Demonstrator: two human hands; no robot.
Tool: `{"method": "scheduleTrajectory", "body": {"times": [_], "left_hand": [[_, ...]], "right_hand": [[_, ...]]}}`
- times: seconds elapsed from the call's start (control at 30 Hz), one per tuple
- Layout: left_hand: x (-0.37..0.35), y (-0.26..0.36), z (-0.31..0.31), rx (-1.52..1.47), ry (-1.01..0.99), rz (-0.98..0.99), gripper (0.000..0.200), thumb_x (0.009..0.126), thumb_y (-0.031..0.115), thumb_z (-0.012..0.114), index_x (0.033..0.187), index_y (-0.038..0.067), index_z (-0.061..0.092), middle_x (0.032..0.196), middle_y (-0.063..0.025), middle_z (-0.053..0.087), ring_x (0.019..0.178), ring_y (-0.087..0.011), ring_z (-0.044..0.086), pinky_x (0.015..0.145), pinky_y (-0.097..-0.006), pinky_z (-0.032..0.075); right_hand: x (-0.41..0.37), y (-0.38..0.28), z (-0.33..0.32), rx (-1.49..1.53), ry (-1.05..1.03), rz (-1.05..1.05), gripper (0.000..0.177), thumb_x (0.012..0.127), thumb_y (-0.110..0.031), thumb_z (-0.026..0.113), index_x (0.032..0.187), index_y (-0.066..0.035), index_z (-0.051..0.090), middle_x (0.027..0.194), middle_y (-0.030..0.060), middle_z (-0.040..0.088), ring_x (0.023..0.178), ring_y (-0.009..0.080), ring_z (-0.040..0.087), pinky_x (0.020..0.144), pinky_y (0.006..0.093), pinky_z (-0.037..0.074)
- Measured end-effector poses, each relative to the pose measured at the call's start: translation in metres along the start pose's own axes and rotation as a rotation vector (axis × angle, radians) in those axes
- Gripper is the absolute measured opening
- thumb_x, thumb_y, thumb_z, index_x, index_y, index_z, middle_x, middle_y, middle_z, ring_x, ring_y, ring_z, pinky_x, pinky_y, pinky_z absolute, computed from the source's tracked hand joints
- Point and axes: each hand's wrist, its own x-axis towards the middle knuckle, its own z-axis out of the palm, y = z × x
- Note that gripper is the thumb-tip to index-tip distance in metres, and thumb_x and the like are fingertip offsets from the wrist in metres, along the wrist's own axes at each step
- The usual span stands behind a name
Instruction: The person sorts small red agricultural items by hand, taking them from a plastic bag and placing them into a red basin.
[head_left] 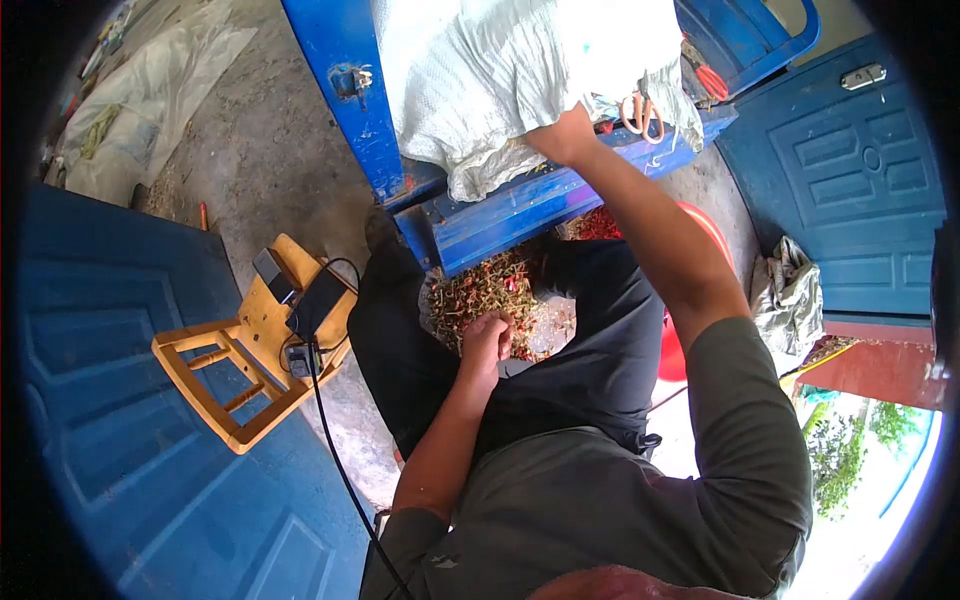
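Note:
My left hand (487, 336) is low between my knees, beside a heap of dry stems with red bits (485, 295). Its fingers look curled together, and whatever may be in them is hidden. My right arm stretches forward to a white woven sack (490, 90) lying on a blue metal frame (540, 215). At the sack's lower edge is my right hand (565, 137), with its fingers out of sight against the sack. Just right of that hand lie scissors with pale orange handles (641, 117).
A red-handled tool (711, 82) lies farther right on the blue frame. Below the frame are red pieces (597, 223) and a red tub (712, 230) by my right knee. A wooden chair (250, 340) holding black devices with a cable stands left. Blue doors (840, 160) flank me.

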Motion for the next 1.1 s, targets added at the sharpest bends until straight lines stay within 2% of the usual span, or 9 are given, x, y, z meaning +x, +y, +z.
{"method": "scheduleTrajectory", "body": {"times": [0.07, 0.2, 0.23, 0.33, 0.4, 0.7, 0.87, 0.97, 1.1], "left_hand": [[-0.003, -0.003, 0.0, -0.006, 0.013, -0.003, 0.01, 0.09, 0.011, 0.052, 0.089, 0.005, 0.06, 0.065, 0.0022, 0.051, 0.047, -0.005, 0.043, 0.042, -0.0215, 0.033], [0.0, -0.007, -0.002, 0.03, -0.006, -0.003, 0.01, 0.09, 0.012, 0.052, 0.089, 0.006, 0.06, 0.065, 0.0019, 0.052, 0.047, -0.0047, 0.043, 0.042, -0.0214, 0.032], [-0.001, -0.008, -0.003, 0.029, 0.0, -0.008, 0.01, 0.09, 0.012, 0.053, 0.089, 0.006, 0.06, 0.065, 0.0018, 0.052, 0.048, -0.0047, 0.044, 0.042, -0.0213, 0.032], [0.0, -0.01, -0.004, 0.042, -0.013, -0.003, 0.01, 0.09, 0.012, 0.052, 0.089, 0.006, 0.06, 0.066, 0.0013, 0.053, 0.047, -0.0048, 0.044, 0.042, -0.0212, 0.032], [0.001, -0.011, -0.005, 0.041, -0.019, 0.0, 0.009, 0.089, 0.011, 0.053, 0.089, 0.006, 0.06, 0.067, 0.0012, 0.053, 0.047, -0.0048, 0.044, 0.041, -0.0211, 0.032], [-0.002, -0.014, -0.005, 0.053, 0.022, 0.009, 0.009, 0.089, 0.009, 0.054, 0.091, 0.004, 0.061, 0.067, 0.0016, 0.053, 0.048, -0.0047, 0.045, 0.041, -0.0206, 0.033], [-0.007, -0.008, -0.009, 0.039, 0.021, 0.038, 0.01, 0.089, 0.01, 0.053, 0.092, 0.004, 0.061, 0.068, 0.0019, 0.053, 0.049, -0.0048, 0.045, 0.042, -0.0205, 0.033], [-0.007, -0.007, -0.011, 0.037, 0.033, 0.047, 0.01, 0.09, 0.01, 0.053, 0.092, 0.004, 0.061, 0.067, 0.0018, 0.053, 0.049, -0.0048, 0.045, 0.042, -0.0204, 0.033], [-0.005, -0.013, -0.013, 0.077, 0.017, 0.014, 0.009, 0.09, 0.008, 0.051, 0.09, 0.005, 0.06, 0.071, 0.0003, 0.053, 0.05, -0.0064, 0.043, 0.043, -0.0241, 0.032]], "right_hand": [[-0.015, -0.009, -0.011, 0.269, -0.347, 0.335, 0.046, 0.083, -0.036, 0.069, 0.117, -0.006, 0.067, 0.123, 0.0226, 0.062, 0.111, 0.0404, 0.059, 0.098, 0.0441, 0.048], [-0.033, -0.004, -0.038, 0.52, -0.299, 0.439, 0.033, 0.085, -0.025, 0.067, 0.112, -0.005, 0.069, 0.111, 0.0246, 0.065, 0.105, 0.0414, 0.06, 0.094, 0.0413, 0.049], [-0.035, -0.007, -0.043, 0.715, -0.042, 0.389, 0.024, 0.089, -0.015, 0.067, 0.108, -0.001, 0.068, 0.085, 0.0122, 0.068, 0.081, 0.0144, 0.064, 0.075, 0.0292, 0.05], [-0.041, 0.002, -0.05, 0.934, 0.098, 0.615, 0.025, 0.089, -0.016, 0.062, 0.11, -0.005, 0.069, 0.113, 0.0193, 0.067, 0.097, 0.0322, 0.066, 0.087, 0.0372, 0.05], [-0.048, 0.006, -0.056, 0.644, 0.224, 0.57, 0.021, 0.091, -0.013, 0.066, 0.107, 0.0, 0.069, 0.093, 0.01, 0.073, 0.083, 0.0168, 0.068, 0.079, 0.029, 0.051], [0.008, -0.002, -0.048, 0.232, -0.542, 0.974, 0.044, 0.083, -0.032, 0.058, 0.111, 0.0, 0.069, 0.118, 0.0246, 0.066, 0.115, 0.0379, 0.063, 0.097, 0.0415, 0.049], [-0.012, 0.028, 0.016, 0.287, -0.344, 0.704, 0.037, 0.081, -0.02, 0.063, 0.104, 0.008, 0.066, 0.11, 0.0258, 0.068, 0.103, 0.0367, 0.067, 0.09, 0.0411, 0.052], [-0.025, 0.004, -0.04, 1.148, -0.185, 0.895, 0.026, 0.081, -0.016, 0.069, 0.099, 0.002, 0.063, 0.09, 0.0085, 0.067, 0.073, 0.014, 0.061, 0.065, 0.0283, 0.048], [-0.061, -0.04, -0.093, 1.214, 0.127, 1.125, 0.024, 0.09, -0.017, 0.068, 0.107, -0.002, 0.064, 0.096, 0.0025, 0.067, 0.074, 0.0086, 0.059, 0.06, 0.0229, 0.043]]}}
